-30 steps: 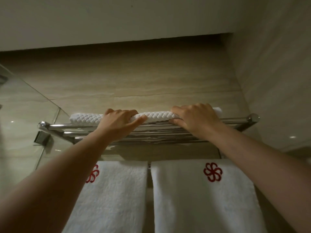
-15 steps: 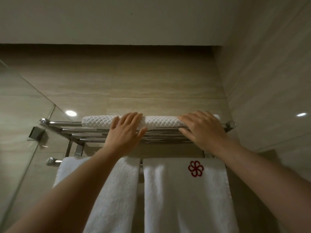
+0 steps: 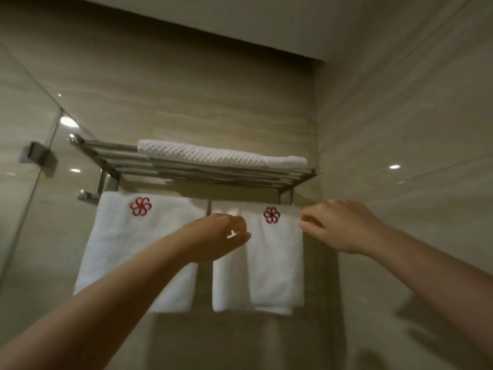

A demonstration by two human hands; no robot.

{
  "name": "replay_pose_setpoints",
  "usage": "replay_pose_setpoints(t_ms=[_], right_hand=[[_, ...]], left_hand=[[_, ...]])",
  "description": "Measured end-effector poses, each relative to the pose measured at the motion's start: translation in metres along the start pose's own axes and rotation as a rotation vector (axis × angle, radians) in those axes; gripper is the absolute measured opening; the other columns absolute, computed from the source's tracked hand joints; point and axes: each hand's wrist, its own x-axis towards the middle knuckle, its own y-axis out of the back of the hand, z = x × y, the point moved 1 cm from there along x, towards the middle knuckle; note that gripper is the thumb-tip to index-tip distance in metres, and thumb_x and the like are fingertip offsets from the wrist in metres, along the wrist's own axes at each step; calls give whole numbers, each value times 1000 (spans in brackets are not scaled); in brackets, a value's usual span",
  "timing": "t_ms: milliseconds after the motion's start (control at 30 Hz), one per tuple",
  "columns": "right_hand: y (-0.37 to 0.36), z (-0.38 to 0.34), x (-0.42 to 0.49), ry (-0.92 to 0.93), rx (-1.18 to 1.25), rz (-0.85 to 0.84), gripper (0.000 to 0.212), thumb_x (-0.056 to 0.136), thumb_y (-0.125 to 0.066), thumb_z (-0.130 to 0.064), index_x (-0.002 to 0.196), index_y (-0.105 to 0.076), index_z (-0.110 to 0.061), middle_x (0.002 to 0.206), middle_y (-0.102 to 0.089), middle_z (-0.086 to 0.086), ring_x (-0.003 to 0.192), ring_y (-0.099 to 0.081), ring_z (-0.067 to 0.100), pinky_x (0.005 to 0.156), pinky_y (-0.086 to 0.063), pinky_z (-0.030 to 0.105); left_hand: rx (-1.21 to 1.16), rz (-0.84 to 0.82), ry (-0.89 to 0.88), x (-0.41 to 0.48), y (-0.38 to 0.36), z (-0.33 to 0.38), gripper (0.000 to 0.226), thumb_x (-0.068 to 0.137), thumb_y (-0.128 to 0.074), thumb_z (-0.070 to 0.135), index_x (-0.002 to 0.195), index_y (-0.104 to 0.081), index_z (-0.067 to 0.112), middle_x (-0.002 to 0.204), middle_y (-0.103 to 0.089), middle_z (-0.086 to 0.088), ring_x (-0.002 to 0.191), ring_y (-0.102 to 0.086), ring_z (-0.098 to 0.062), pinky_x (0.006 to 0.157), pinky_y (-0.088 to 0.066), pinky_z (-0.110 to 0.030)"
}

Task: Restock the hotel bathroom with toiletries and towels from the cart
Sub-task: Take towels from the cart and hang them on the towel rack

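A folded white waffle towel lies on top of the chrome wall rack. Two white towels with red flower logos hang from the bar below it: the left hanging towel and the right hanging towel. My left hand is at the right towel's left fold, where its curled fingers and thumb pinch the cloth. My right hand pinches the same towel's right edge just below the bar. Neither hand touches the waffle towel.
A glass shower panel with a metal clamp stands at the left. Beige tiled walls meet in a corner just right of the rack. The ceiling is close above.
Both hands have left the waffle towel on the rack and dropped to the right hanging towel. The view has pulled back and tilted, so both hanging towels show in full.
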Motion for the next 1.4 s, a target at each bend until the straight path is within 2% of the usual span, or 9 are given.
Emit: replay_pose_setpoints(t_ms=[167, 433, 600, 733, 867, 1067, 1200, 1267, 1400], right_hand=[[27, -6, -75, -67, -17, -251, 30, 94, -40, -45, 98, -61, -23, 94, -62, -2, 86, -58, 20, 74, -48, 34], [83, -12, -207, -149, -55, -539, 34, 94, -37, -50, 117, -54, -32, 112, -62, -9, 99, -56, 16, 74, -40, 30], [122, -6, -302, -356, 72, -662, 31, 93, -40, -51, 115, -55, -35, 102, -60, -15, 88, -54, 9, 77, -44, 31], [162, -5, -386, -537, 213, -691, 27, 92, -45, -47, 109, -61, -33, 81, -55, -22, 83, -57, 6, 83, -49, 35], [211, -13, -478, -688, 225, -771, 29, 92, -43, -48, 112, -59, -33, 89, -57, -22, 87, -59, 4, 83, -50, 34], [313, -35, -619, -935, 265, -723, 19, 91, -49, -45, 103, -61, -36, 74, -57, -21, 72, -56, -3, 67, -42, 21], [387, -58, -709, -1151, 407, -599, 8, 90, -53, -35, 91, -59, -41, 86, -68, -9, 75, -65, 4, 76, -52, 27], [423, -70, -752, -1247, 418, -553, 9, 86, -51, -42, 92, -57, -44, 89, -69, -5, 77, -67, 8, 78, -54, 31], [484, -93, -838, -1399, 416, -552, 12, 90, -50, -38, 96, -56, -47, 92, -68, -8, 80, -66, 5, 78, -54, 27]], left_hand=[[-129, -221, -110, -50, -5, 62, 37, 95, -39, 45, 118, -56, 22, 117, -62, 2, 101, -59, -13, 92, -49, -32], [-284, -341, -354, -113, -11, 173, 36, 94, -39, 48, 115, -57, 25, 111, -64, 5, 98, -59, -12, 88, -49, -32], [-388, -366, -489, -153, -20, 244, 38, 90, -37, 54, 119, -51, 35, 113, -61, 14, 100, -59, -4, 89, -48, -28], [-535, -400, -631, -190, -26, 304, 39, 87, -37, 55, 116, -54, 34, 109, -64, 13, 97, -60, -1, 75, -46, -16], [-631, -485, -789, -230, -25, 373, 40, 88, -37, 53, 117, -55, 31, 108, -62, 15, 98, -59, 0, 67, -41, -8], [-776, -587, -1004, -316, -1, 492, 41, 89, -37, 51, 121, -53, 30, 114, -61, 15, 101, -58, 2, 66, -42, -6], [-894, -683, -1114, -383, 18, 570, 29, 92, -43, 45, 112, -57, 28, 109, -64, 13, 98, -59, 3, 65, -42, -9], [-970, -736, -1151, -416, 29, 606, 26, 91, -43, 45, 107, -57, 30, 103, -65, 14, 96, -59, 4, 65, -42, -11], [-1129, -845, -1131, -484, 44, 676, 21, 91, -47, 40, 108, -57, 33, 106, -62, 20, 98, -56, 9, 80, -48, -21]])
